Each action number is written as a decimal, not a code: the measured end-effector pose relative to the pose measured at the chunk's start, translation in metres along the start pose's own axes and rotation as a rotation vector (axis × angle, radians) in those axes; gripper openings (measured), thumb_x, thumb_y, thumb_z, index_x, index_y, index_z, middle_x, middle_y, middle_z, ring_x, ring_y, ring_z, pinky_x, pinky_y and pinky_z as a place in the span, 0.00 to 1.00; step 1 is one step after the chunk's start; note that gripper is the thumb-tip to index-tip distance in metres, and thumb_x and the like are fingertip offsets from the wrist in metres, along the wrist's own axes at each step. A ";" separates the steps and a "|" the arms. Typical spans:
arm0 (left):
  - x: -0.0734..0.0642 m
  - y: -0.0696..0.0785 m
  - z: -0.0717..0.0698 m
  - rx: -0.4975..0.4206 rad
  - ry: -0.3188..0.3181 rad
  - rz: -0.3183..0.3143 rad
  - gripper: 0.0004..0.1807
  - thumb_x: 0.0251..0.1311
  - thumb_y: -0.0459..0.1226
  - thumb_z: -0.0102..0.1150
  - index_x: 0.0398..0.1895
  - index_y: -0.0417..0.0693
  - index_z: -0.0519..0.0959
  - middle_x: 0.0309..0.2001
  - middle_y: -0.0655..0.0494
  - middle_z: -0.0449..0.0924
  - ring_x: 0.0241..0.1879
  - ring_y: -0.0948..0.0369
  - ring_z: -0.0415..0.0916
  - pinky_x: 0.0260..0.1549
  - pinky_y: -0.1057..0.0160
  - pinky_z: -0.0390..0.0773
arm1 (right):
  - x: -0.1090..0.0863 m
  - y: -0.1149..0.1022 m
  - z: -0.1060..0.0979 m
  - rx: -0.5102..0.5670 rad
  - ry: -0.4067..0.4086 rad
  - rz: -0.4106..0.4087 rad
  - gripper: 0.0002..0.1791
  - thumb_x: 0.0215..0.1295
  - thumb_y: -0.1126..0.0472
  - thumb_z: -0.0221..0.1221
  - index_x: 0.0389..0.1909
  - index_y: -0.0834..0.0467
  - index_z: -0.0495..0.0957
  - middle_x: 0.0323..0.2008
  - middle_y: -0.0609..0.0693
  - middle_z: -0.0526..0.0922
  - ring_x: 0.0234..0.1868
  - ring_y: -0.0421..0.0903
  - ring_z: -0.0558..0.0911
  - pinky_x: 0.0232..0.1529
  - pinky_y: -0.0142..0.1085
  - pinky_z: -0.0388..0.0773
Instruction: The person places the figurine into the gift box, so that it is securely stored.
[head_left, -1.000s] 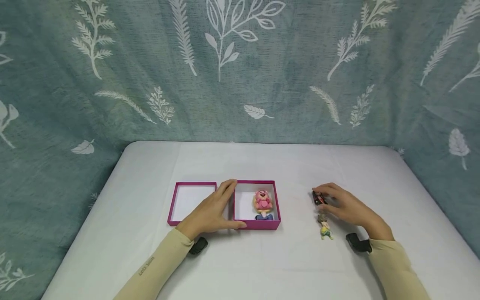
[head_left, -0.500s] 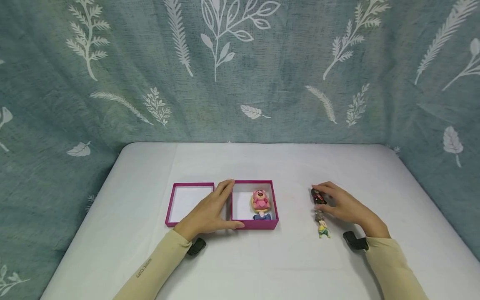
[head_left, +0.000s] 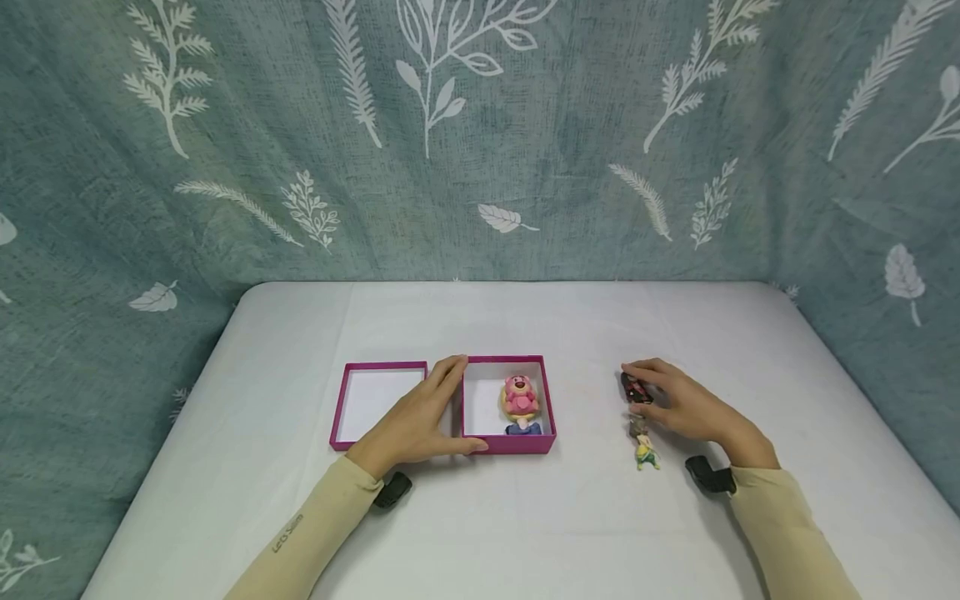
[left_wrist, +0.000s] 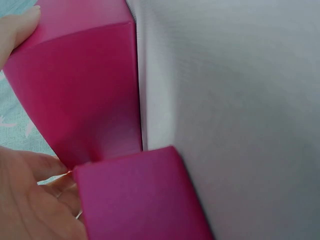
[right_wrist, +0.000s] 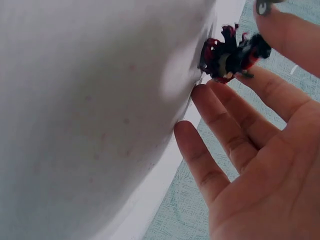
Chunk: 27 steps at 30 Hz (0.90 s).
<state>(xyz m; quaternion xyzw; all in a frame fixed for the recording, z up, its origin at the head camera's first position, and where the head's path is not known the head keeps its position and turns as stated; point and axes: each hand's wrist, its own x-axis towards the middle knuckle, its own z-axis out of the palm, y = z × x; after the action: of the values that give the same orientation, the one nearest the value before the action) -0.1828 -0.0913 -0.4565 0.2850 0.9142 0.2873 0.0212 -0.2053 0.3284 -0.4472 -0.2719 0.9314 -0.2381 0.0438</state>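
My left hand (head_left: 420, 421) spans the left side of an open magenta box (head_left: 517, 444), thumb on its front wall and fingers at the back corner. Inside lie a pink bear figurine (head_left: 520, 397) and, in front of it, a small blue-and-white figure (head_left: 523, 427). In the left wrist view, the hand grips the box's magenta wall (left_wrist: 80, 95). My right hand (head_left: 686, 406) holds a small black-and-red figurine (head_left: 636, 388) on the table between thumb and fingers. The right wrist view shows the figurine (right_wrist: 225, 57) at the fingertips, the other fingers extended.
A shallow magenta-rimmed lid (head_left: 378, 404), white inside, lies left of the box. A small figurine in yellow and green (head_left: 645, 450) lies just in front of the black-and-red one. The white-covered table (head_left: 525, 533) ends at a green leaf-patterned curtain (head_left: 562, 200).
The head view has shifted slightly, so everything sits a little farther left. Both hands keep their places at the box and at the black-and-red figurine.
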 end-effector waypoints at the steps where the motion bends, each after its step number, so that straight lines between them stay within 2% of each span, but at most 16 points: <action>1: 0.001 0.000 0.000 0.001 0.001 0.001 0.66 0.44 0.71 0.64 0.79 0.49 0.45 0.77 0.56 0.49 0.72 0.55 0.58 0.67 0.51 0.68 | 0.000 0.000 -0.001 0.003 -0.006 0.002 0.34 0.65 0.58 0.63 0.68 0.67 0.66 0.64 0.66 0.69 0.64 0.68 0.67 0.59 0.64 0.67; 7: 0.003 0.002 -0.002 -0.006 -0.005 0.004 0.66 0.44 0.70 0.65 0.79 0.50 0.44 0.77 0.56 0.48 0.73 0.55 0.58 0.67 0.51 0.67 | -0.001 -0.001 -0.007 0.011 -0.038 0.014 0.34 0.66 0.58 0.62 0.69 0.68 0.64 0.66 0.67 0.68 0.65 0.68 0.66 0.61 0.64 0.64; 13: 0.003 0.002 -0.003 -0.005 -0.005 0.004 0.66 0.44 0.69 0.66 0.79 0.49 0.45 0.77 0.56 0.48 0.73 0.55 0.57 0.67 0.50 0.67 | -0.001 -0.003 -0.007 -0.013 -0.021 0.024 0.37 0.64 0.58 0.65 0.69 0.69 0.63 0.61 0.66 0.71 0.62 0.67 0.70 0.58 0.63 0.68; 17: 0.003 0.002 -0.003 -0.002 -0.006 0.001 0.66 0.44 0.69 0.65 0.79 0.49 0.45 0.77 0.56 0.48 0.73 0.55 0.58 0.67 0.51 0.67 | 0.000 -0.004 -0.006 -0.017 -0.020 0.060 0.40 0.62 0.56 0.66 0.70 0.69 0.62 0.59 0.66 0.71 0.62 0.67 0.69 0.58 0.63 0.67; 27: -0.001 0.004 -0.004 -0.012 -0.015 -0.013 0.66 0.44 0.69 0.65 0.79 0.49 0.44 0.77 0.56 0.47 0.73 0.54 0.57 0.67 0.50 0.66 | -0.001 -0.001 -0.003 -0.003 -0.011 0.063 0.39 0.61 0.54 0.67 0.68 0.69 0.66 0.57 0.63 0.71 0.60 0.64 0.68 0.57 0.63 0.68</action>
<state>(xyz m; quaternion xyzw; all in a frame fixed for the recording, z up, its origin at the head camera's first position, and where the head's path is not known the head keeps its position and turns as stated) -0.1810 -0.0912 -0.4513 0.2809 0.9141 0.2907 0.0320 -0.2048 0.3294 -0.4442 -0.2436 0.9396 -0.2337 0.0558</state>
